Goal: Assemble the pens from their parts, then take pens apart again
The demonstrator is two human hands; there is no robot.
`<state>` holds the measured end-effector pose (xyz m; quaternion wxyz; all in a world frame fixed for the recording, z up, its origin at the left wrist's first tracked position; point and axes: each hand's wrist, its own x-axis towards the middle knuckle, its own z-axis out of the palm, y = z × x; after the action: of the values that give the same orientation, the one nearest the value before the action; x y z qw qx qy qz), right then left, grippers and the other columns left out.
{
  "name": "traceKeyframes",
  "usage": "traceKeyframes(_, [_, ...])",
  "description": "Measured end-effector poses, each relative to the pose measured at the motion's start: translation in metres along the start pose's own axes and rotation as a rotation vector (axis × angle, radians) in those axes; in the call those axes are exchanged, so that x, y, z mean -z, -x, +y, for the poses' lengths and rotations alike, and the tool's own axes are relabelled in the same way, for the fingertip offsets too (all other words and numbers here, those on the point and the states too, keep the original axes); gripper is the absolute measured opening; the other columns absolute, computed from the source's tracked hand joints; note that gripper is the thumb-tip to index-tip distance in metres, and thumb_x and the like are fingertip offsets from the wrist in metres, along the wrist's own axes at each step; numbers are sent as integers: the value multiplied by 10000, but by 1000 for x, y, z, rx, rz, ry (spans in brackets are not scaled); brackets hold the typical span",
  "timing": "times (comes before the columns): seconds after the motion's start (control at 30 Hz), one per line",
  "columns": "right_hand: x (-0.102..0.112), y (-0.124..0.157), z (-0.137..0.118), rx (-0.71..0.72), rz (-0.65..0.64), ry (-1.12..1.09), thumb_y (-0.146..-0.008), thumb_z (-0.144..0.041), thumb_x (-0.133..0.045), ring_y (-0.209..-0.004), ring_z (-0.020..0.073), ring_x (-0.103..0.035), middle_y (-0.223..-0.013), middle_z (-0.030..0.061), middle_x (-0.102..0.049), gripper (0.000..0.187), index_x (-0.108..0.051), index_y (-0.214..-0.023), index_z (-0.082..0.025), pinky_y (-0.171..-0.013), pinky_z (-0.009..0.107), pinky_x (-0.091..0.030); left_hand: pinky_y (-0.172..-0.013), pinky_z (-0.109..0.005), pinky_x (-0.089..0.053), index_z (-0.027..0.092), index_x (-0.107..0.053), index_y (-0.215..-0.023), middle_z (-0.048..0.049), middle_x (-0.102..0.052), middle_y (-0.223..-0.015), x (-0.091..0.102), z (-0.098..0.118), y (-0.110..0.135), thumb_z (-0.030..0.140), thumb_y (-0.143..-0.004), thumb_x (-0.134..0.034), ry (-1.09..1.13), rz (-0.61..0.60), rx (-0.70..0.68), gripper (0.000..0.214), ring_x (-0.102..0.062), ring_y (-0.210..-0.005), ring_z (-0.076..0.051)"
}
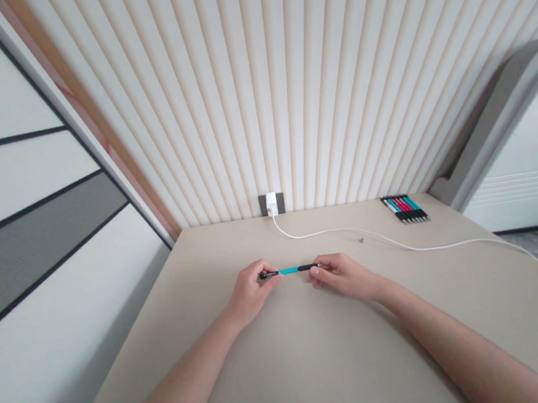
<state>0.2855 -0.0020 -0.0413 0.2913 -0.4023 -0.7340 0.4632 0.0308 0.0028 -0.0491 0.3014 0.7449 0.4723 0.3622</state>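
Note:
A slim pen point(288, 271) with a teal barrel, a black grip and a black end lies level between my two hands, just above the beige tabletop. My left hand point(255, 283) pinches its black clip end between thumb and fingers. At the opposite end, my right hand point(337, 274) is closed around the tip beside the black grip, and its fingers hide part of that tip. Toward the back right, several similar pens point(404, 208) in white, teal and red with black grips lie side by side in a row.
A white charger point(272, 204) is plugged into a dark socket at the ribbed wall. Its white cable point(392, 242) runs rightward across the table point(280, 370). Near the cable lies a tiny dark object point(361, 240). White panels point(56, 306) stand at left, a grey-framed headboard point(500, 127) at right.

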Motion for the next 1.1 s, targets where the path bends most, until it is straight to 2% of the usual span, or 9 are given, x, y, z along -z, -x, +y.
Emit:
traceKeyframes(0.17, [0, -3, 5, -27, 55, 49, -881, -451, -573, -676, 164, -607, -748, 25, -696, 290, -653, -985, -192, -633, 274, -465, -651, -236, -432, 171, -628, -814, 7, -637, -744, 0, 0, 1, 347, -837, -635, -2, -16, 2, 178, -559, -691, -133])
traceKeyframes(0.3, [1, -2, 8, 19, 67, 109, -891, -441, -556, -665, 165, -598, -736, 19, -690, 266, -673, -916, -204, -632, 274, -458, -655, -239, -431, 173, -625, -813, 9, -635, -739, 0, -1, 1, 363, -836, -634, -4, -22, 0, 192, -560, -695, -136])
traceKeyframes(0.43, [4, 0, 5, 67, 31, 188, -941, -473, -450, -625, 159, -575, -698, 20, -673, 399, -692, -783, -198, -605, 272, -441, -657, -240, -431, 178, -620, -807, 10, -638, -743, -1, -1, 1, 358, -834, -633, -9, -31, -13, 183, -563, -695, -137])
traceKeyframes(0.57, [3, 2, 4, 49, 10, 184, -968, -495, -375, -576, 146, -557, -658, 18, -655, 493, -698, -760, -186, -557, 261, -422, -660, -239, -433, 178, -620, -802, 10, -637, -741, -1, -1, 1, 359, -832, -637, -16, -32, -26, 183, -567, -696, -136])
traceKeyframes(0.63, [3, 1, 4, 56, 17, 160, -963, -493, -392, -627, 158, -587, -707, 23, -678, 459, -706, -814, -193, -594, 266, -446, -655, -238, -436, 178, -624, -806, 9, -639, -737, -1, -2, 1, 369, -835, -633, -17, -24, -22, 194, -569, -695, -137])
traceKeyframes(0.73, [5, -1, 4, 89, 72, 182, -901, -462, -537, -736, 179, -619, -840, 31, -713, 314, -687, -1031, -218, -683, 287, -476, -655, -236, -441, 175, -627, -818, 2, -651, -755, -1, -2, 1, 373, -842, -625, -13, -5, -8, 200, -576, -705, -139])
traceKeyframes(0.8, [8, -2, 3, 107, 112, 223, -858, -412, -609, -777, 184, -623, -893, 33, -718, 294, -671, -1079, -228, -718, 295, -478, -659, -234, -441, 174, -626, -819, -2, -656, -768, -1, -2, 1, 368, -847, -621, -10, -2, -1, 196, -579, -714, -140])
traceKeyframes(0.93, [11, -1, 2, 127, 121, 280, -882, -339, -566, -793, 182, -627, -901, 33, -722, 191, -698, -966, -230, -695, 280, -471, -653, -231, -438, 177, -622, -809, 5, -645, -748, 0, -1, 1, 369, -839, -631, -25, -17, 0, 195, -574, -703, -139])
traceKeyframes(1.1, [10, 1, 2, 153, 84, 358, -937, -399, -484, -713, 175, -616, -820, 45, -717, 294, -705, -890, -211, -671, 280, -445, -644, -240, -446, 179, -620, -797, -4, -649, -755, 0, 0, 0, 365, -818, -645, -48, -25, -13, 189, -575, -703, -146])
